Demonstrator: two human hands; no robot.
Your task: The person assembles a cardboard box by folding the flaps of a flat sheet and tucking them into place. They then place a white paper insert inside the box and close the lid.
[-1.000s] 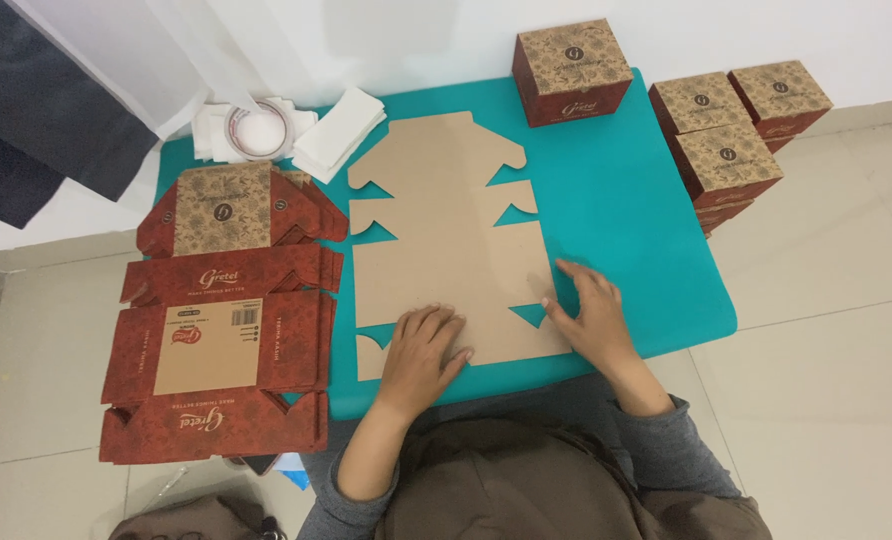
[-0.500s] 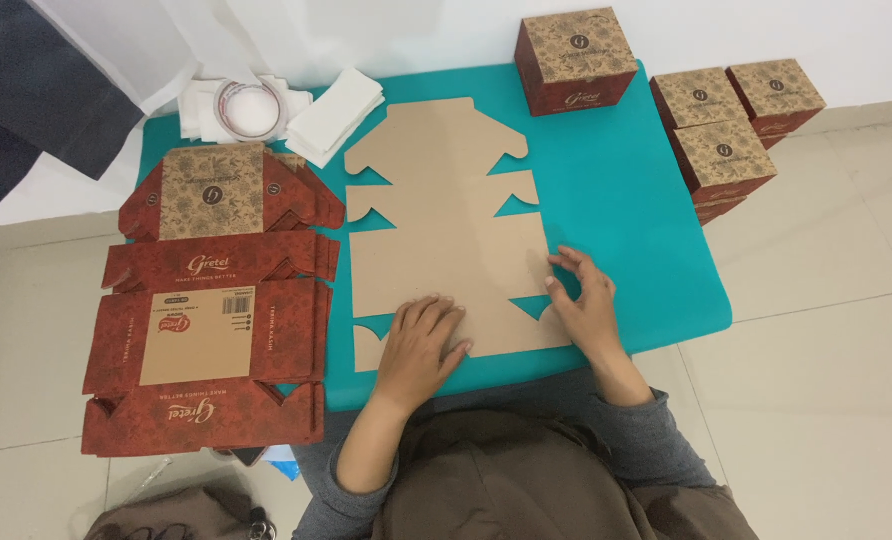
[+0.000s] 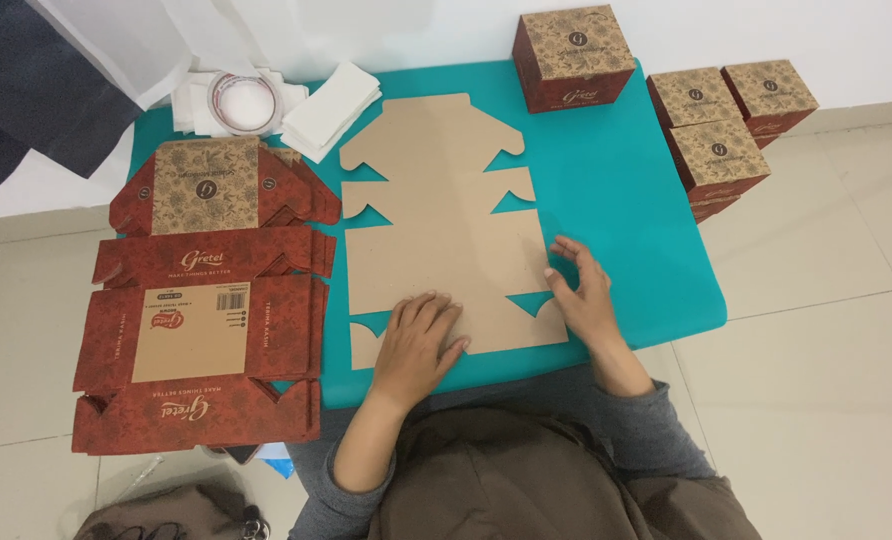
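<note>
A flat, unfolded cardboard box blank (image 3: 446,230) lies plain brown side up on a teal table (image 3: 626,200). My left hand (image 3: 418,340) presses palm down on its near panel, fingers together. Beside the blank's right edge, my right hand (image 3: 581,295) rests with fingers spread, fingertips touching the near right flap. Neither hand holds anything.
A stack of flat red patterned box blanks (image 3: 206,300) lies at the left, overhanging the table. One assembled red box (image 3: 573,57) stands at the far edge; three more (image 3: 731,120) sit on the floor at right. White paper sheets (image 3: 331,95) and a tape roll (image 3: 241,100) lie far left.
My hands stay in much the same places on the blank. My right hand has eased slightly off the blank's edge, and the camera view has shifted a little.
</note>
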